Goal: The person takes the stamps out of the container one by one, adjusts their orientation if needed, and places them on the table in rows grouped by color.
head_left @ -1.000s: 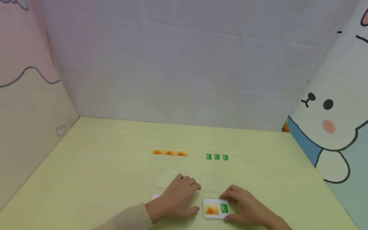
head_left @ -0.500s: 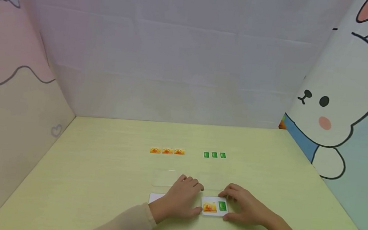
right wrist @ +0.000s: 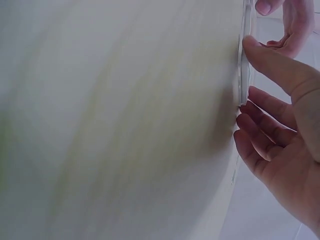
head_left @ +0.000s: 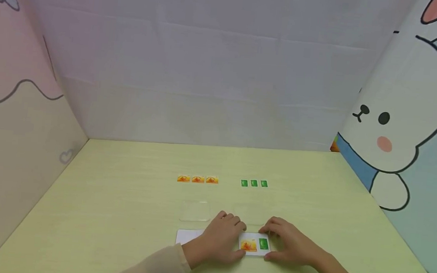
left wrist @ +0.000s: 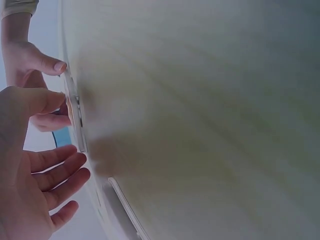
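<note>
A small white plate (head_left: 255, 237) with rounded corners carries an orange picture and a green picture side by side. In the head view my right hand (head_left: 291, 242) grips its right side, thumb at the near corner and fingers at the far corner. My left hand (head_left: 219, 238) holds the left side the same way, its thumb (head_left: 237, 254) at the near corner. The left wrist view shows the plate edge-on (left wrist: 75, 112), tilted up off the table, with the left thumb and forefinger at its edges. In the right wrist view the right thumb (right wrist: 265, 57) presses on the plate's edge.
A second white plate (head_left: 186, 236) lies partly hidden behind the left forearm. Two clear rounded sheets (head_left: 195, 211) lie beyond the hands. Farther back are a row of three orange pictures (head_left: 198, 179) and a row of three green ones (head_left: 254, 183).
My left hand has moved right, from beside the white plate to its left edge, taking hold there. The right hand keeps its grip. The head view has shifted slightly.
</note>
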Demonstrator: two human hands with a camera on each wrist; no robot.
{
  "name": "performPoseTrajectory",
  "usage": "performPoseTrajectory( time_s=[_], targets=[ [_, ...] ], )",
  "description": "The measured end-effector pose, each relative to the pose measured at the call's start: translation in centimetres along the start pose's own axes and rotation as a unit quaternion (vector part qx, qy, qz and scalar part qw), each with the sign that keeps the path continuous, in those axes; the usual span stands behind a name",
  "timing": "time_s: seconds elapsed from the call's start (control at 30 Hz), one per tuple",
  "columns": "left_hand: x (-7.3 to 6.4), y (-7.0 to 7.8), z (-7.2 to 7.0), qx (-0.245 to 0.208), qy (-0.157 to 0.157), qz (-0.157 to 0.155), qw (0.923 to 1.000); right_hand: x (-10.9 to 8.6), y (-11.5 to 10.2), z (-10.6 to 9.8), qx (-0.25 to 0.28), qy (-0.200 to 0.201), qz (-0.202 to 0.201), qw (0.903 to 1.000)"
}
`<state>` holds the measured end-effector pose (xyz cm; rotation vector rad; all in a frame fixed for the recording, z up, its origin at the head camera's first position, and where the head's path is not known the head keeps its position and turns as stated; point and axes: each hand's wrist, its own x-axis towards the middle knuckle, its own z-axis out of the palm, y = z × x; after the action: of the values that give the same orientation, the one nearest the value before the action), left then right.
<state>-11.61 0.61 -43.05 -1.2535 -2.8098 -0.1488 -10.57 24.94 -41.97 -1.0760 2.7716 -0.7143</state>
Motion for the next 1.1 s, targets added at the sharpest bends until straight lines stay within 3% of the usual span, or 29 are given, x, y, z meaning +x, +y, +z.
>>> performPoseTrajectory(
  time_s=[1.1],
  targets=[
    [0.64, 0.83, 0.04, 0.003, -0.015, -0.036, 0.9992, 0.2, 0.13, -0.15, 0.001, -0.015, 0.01, 0.9998]
  ],
)
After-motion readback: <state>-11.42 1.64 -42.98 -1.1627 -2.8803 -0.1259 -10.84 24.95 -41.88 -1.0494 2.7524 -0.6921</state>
